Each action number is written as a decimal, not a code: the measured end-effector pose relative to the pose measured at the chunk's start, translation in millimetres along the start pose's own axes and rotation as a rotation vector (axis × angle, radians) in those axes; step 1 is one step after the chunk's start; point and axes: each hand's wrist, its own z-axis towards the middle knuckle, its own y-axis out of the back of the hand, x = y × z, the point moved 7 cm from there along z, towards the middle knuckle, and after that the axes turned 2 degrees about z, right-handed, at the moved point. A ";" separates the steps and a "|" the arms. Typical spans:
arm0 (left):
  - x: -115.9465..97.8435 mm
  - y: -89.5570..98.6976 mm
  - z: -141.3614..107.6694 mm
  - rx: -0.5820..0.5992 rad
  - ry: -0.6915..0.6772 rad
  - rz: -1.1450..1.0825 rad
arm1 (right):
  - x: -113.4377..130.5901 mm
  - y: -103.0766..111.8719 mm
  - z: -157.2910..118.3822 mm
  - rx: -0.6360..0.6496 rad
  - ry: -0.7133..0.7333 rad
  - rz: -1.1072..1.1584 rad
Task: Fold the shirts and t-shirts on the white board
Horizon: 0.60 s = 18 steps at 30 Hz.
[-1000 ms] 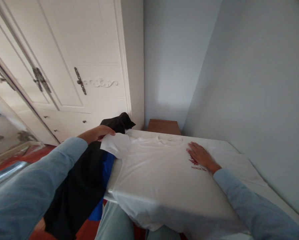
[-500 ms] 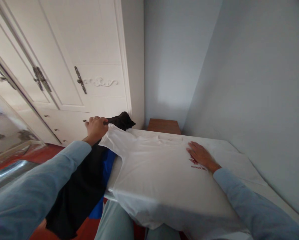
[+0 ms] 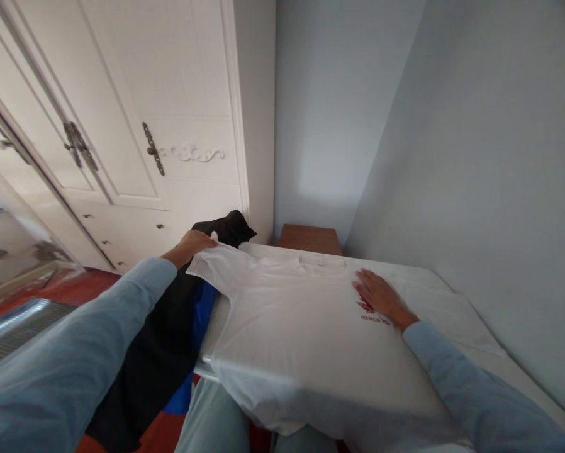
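A white T-shirt (image 3: 292,321) lies spread over a white table (image 3: 421,277), its lower part hanging over the near edge. A small red print with lettering shows on it beside my right hand (image 3: 379,294), which rests flat on the fabric. At the shirt's left sleeve, my left hand (image 3: 195,244) pinches the upper edge of the cloth between its fingers. Black clothing (image 3: 155,358) hangs beside the table's left end, with its upper part bunched behind my left hand. Some blue cloth (image 3: 203,314) shows between the black clothing and the table.
A white wardrobe (image 3: 192,82) with dark metal handles stands at the back left. Behind the table is a brown wooden piece (image 3: 309,239) against the grey-blue wall (image 3: 490,157). A ribbed silvery object (image 3: 22,330) is at far left on the reddish floor (image 3: 91,289).
My left hand has moved slightly right and down onto the sleeve's upper edge, now pinching it. My right hand stays in the same place on the shirt.
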 end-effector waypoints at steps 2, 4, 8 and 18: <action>1.4 1.9 -0.4 -0.020 0.039 -0.041 | -0.3 -0.8 0.0 -0.002 0.010 0.005; 3.3 5.1 -1.5 -0.078 0.069 -0.050 | -0.7 -1.5 -0.1 -0.007 0.017 0.007; 8.0 5.6 -2.5 -0.163 0.083 -0.035 | -1.6 -1.0 -0.7 -0.020 0.009 0.001; -48.6 8.6 -45.2 -0.330 -0.362 0.255 | 2.6 5.1 -1.8 -0.027 0.009 0.007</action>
